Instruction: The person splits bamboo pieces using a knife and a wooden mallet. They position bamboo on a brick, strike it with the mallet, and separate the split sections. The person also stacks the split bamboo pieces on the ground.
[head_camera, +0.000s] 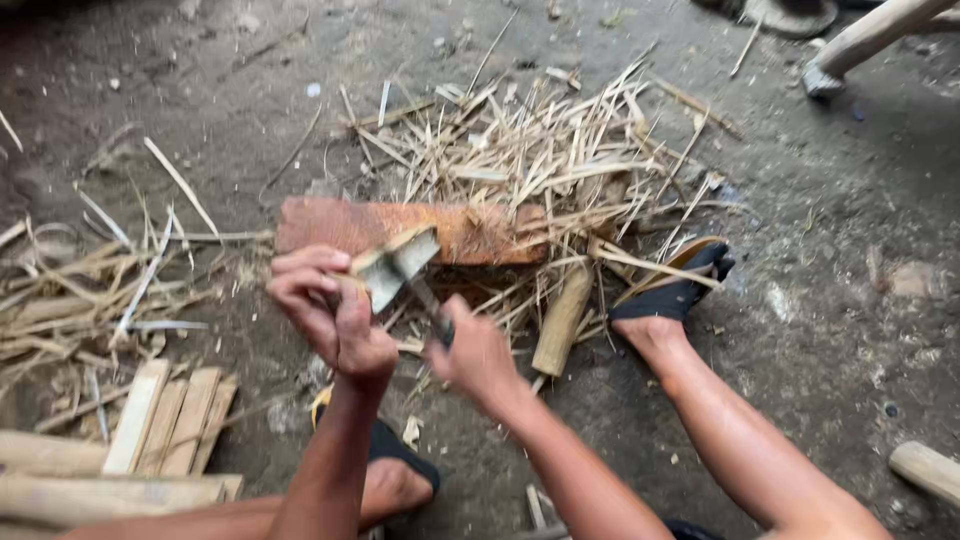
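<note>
My left hand (325, 305) is closed around a short piece of split bamboo (395, 262), held upright over the reddish wooden block (345, 225). Close to its right, my right hand (472, 355) grips the dark handle of a knife or small chopper (430, 305), whose blade meets the bamboo piece; the blade is blurred. A short round bamboo section (560, 320) lies on the ground just right of my right hand.
A heap of thin bamboo splinters (540, 150) covers the dirt floor behind the block. Flat split slats (170, 420) lie stacked at lower left. My feet in dark sandals (675, 290) rest on the ground. A wooden pole (870, 35) leans at top right.
</note>
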